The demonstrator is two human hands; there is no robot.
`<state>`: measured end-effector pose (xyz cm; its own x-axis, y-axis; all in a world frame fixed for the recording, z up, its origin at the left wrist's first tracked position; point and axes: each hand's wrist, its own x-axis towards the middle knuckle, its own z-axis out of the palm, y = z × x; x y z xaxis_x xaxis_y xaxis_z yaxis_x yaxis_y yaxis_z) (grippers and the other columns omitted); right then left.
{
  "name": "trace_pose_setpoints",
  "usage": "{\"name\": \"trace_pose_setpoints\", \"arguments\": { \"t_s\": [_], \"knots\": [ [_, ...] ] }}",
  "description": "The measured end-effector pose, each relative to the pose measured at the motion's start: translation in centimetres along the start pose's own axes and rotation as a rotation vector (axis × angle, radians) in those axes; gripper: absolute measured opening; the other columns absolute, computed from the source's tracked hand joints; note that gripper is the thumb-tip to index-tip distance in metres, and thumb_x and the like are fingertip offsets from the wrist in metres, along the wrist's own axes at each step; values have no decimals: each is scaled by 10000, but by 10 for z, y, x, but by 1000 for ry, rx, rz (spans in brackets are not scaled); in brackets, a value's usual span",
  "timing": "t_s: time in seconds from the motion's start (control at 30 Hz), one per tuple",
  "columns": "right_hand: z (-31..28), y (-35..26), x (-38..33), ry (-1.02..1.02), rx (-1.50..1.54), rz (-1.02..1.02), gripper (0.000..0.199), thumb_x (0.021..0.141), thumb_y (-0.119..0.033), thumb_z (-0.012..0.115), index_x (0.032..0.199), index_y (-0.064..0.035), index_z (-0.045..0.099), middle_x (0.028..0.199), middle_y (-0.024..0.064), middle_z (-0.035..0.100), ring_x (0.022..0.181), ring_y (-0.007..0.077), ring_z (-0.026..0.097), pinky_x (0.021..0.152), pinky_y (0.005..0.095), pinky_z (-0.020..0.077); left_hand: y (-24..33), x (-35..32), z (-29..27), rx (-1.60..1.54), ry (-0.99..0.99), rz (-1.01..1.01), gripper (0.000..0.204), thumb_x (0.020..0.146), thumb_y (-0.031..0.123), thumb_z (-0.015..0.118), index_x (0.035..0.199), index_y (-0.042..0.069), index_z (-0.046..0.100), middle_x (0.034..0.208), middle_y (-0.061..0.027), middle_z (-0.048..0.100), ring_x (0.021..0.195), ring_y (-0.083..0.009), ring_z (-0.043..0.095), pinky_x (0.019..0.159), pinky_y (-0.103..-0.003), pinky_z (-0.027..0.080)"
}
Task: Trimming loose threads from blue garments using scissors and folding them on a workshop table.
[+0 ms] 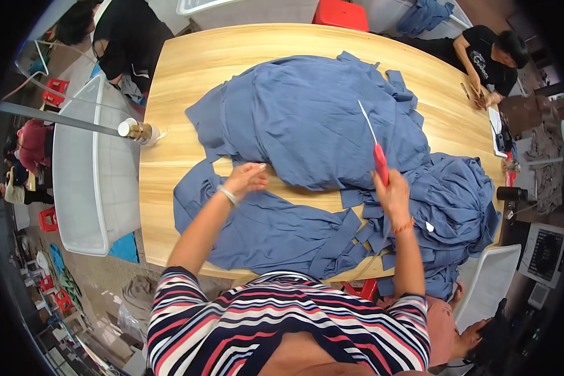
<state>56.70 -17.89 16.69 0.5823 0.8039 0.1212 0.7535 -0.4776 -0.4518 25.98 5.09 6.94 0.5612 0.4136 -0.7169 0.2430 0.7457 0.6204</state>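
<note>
My right hand (393, 195) is closed around the red handle of a tool (381, 161) with a long, narrow pale blade. Its kind is not certain. The blade points away from me over a big heap of blue-grey cloth pieces (326, 116). My left hand (249, 178), wearing a pale wristband, hovers at that heap's near left edge, fingers loosely bent and apart, with nothing visible in them. Closer to me lies a flatter blue-grey garment piece (263, 225) with strap-like ends. A gathered blue-grey garment pile (451, 200) sits to the right, bearing a small white scrap.
Everything lies on a light wooden table (169, 125). A metal pole with a cup-like fitting (138, 130) reaches over its left edge. White bins (81, 163) and a red stool (340, 15) stand around it. A person (492, 59) sits at the far right corner; others are nearby.
</note>
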Motion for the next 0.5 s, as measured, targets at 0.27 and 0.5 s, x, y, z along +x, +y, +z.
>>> {"name": "trace_pose_setpoints", "arguments": {
  "t_s": [0.27,0.5],
  "knots": [
    [69,-21,-51,-90,59,134,424,746,-270,749,1057,-24,597,833,155,635,728,325,614,650,369,496,-21,27,1,-577,176,213,262,821,179,720,927,109,492,930,-73,550,919,-254,571,760,-407,523],
    [140,-26,-43,43,-103,120,702,692,-245,773,1257,-24,419,1118,202,538,911,376,594,704,429,488,-10,-20,-10,-436,23,430,89,899,138,604,931,121,522,891,-35,615,850,-203,621,742,-375,533]
  ]
}}
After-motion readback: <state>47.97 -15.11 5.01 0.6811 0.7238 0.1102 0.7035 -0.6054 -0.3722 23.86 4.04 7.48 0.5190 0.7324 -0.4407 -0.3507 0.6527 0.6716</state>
